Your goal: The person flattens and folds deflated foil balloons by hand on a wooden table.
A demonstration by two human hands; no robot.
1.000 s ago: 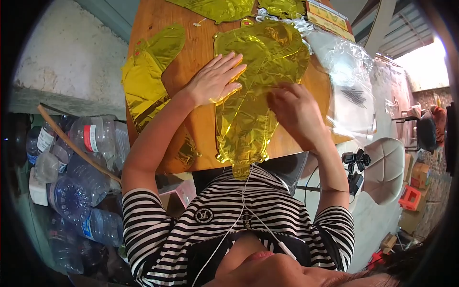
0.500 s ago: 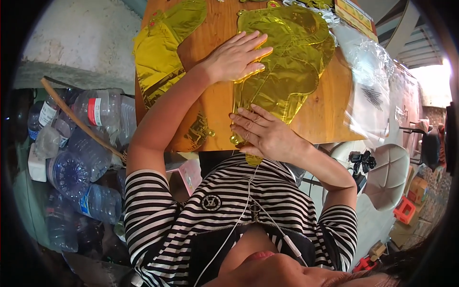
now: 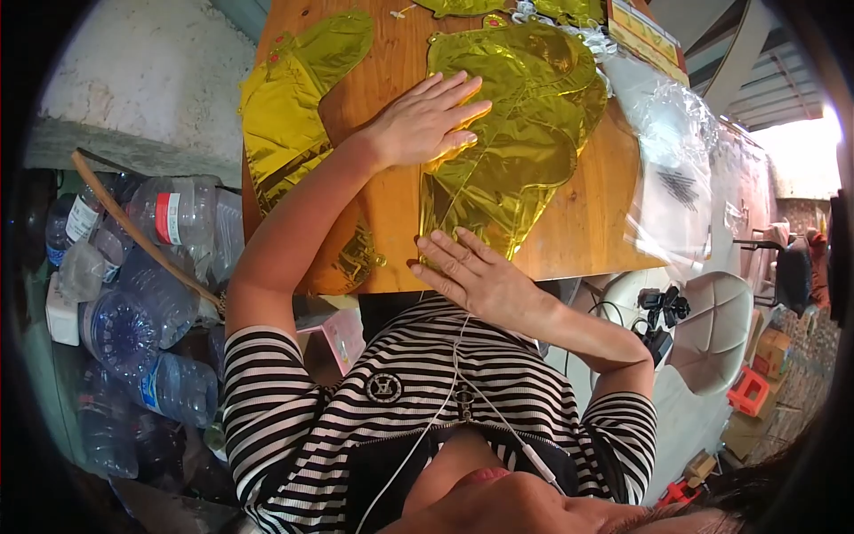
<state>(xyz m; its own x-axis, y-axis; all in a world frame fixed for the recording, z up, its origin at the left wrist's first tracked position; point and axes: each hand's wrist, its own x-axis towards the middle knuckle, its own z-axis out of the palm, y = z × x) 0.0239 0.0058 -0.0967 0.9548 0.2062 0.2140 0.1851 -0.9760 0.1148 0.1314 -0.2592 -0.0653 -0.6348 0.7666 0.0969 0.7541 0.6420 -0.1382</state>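
A flat, shiny gold foil balloon (image 3: 534, 133) lies on the wooden table (image 3: 583, 240) in front of me. My left hand (image 3: 427, 122) rests palm down on its left edge with fingers stretched out. Near the table's front edge, my right hand (image 3: 480, 276) lies over the balloon's narrow near end, fingers extended and its palm reaching past the edge. What is beneath the right palm is hidden. A second gold foil piece (image 3: 283, 111) with small red spots lies along the table's left side, partly behind my left forearm.
More gold foil (image 3: 458, 7), white strings and a printed packet (image 3: 648, 40) lie at the far side. Clear plastic bags (image 3: 672, 151) cover the table's right edge. Plastic bottles (image 3: 124, 329) and a curved stick (image 3: 133, 227) are at left; a pale padded stool (image 3: 712, 329) stands at right.
The whole view has shifted slightly. My right hand has slid a little toward me along the balloon, and the gold tip that showed below it is now out of sight. My left hand stays flat.
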